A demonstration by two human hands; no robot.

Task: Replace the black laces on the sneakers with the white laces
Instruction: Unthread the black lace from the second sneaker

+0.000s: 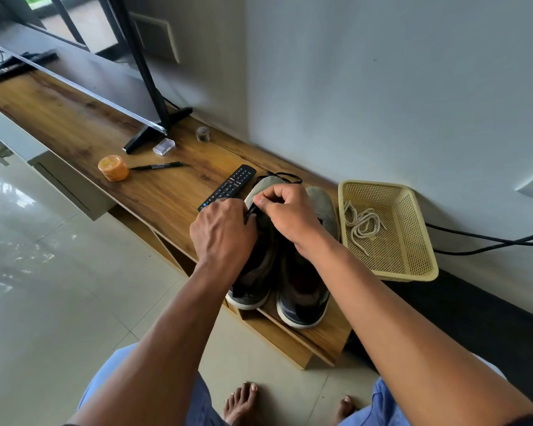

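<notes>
On a wooden TV bench [74,118], left hand [225,229] and right hand [286,213] both pinch the left sneaker's [253,290] black lace [285,176]. Soft, limp cord; likely best gripped near its tip. White laces [363,224] lie in the yellow basket [413,265].

The person wears light blue shorts of soft fabric [194,404] that cover both thighs at the lower edge of the view. Both forearms are bare, without sleeves, watch or bracelet. The left hand [223,230] and right hand [290,215] carry no rings or gloves. The feet [242,402] are bare, without shoes or socks.
</notes>
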